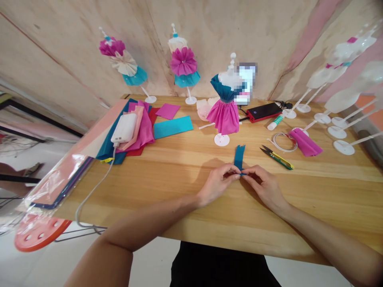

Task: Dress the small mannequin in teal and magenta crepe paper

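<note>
A narrow dark teal paper strip (239, 156) stretches away from my fingertips over the wooden table, its far end ragged. My left hand (220, 181) pinches the strip's near end from the left. From the right, my right hand (265, 187) pinches the same end, the fingertips of both hands almost touching. Just beyond the strip stands a small mannequin with a teal top (224, 89) and a pleated magenta skirt (225, 115) on a round white base (222, 139). Yellow-and-green thread snips (277, 157) lie right of the strip.
Folded coloured paper (143, 131) lies under a white power bank (124, 127) at the left. Two dressed mannequins (184, 61) stand by the wall. At the right are a glue stick (275, 122), a magenta roll (305, 142), coiled cord (284, 142) and several white mannequins (344, 99).
</note>
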### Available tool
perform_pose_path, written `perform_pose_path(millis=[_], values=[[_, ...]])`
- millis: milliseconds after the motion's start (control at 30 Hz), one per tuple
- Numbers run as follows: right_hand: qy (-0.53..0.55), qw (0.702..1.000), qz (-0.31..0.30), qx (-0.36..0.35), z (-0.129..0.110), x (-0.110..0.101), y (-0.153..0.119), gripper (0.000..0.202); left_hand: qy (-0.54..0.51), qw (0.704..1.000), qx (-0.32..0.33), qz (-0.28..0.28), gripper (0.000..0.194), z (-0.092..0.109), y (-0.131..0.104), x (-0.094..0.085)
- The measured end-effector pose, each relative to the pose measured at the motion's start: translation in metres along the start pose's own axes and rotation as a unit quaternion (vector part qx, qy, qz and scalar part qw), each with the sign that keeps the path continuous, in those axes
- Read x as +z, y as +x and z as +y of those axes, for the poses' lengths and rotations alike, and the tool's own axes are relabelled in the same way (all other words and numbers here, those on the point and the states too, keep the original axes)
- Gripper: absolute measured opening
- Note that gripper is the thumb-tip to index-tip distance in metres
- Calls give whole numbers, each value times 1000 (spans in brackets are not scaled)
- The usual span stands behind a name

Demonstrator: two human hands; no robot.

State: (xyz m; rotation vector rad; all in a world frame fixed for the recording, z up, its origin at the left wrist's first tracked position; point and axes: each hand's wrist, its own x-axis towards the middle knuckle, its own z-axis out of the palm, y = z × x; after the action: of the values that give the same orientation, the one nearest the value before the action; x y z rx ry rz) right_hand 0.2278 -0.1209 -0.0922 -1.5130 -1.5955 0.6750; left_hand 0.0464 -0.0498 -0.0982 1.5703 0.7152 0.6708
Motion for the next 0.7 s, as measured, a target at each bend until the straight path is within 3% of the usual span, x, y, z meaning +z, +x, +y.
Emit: perform_pose_path(millis=[700], values=[[-6, 1000, -4, -2, 0, 0, 0, 18, 1, 1000, 2, 3, 17, 0, -1, -1]])
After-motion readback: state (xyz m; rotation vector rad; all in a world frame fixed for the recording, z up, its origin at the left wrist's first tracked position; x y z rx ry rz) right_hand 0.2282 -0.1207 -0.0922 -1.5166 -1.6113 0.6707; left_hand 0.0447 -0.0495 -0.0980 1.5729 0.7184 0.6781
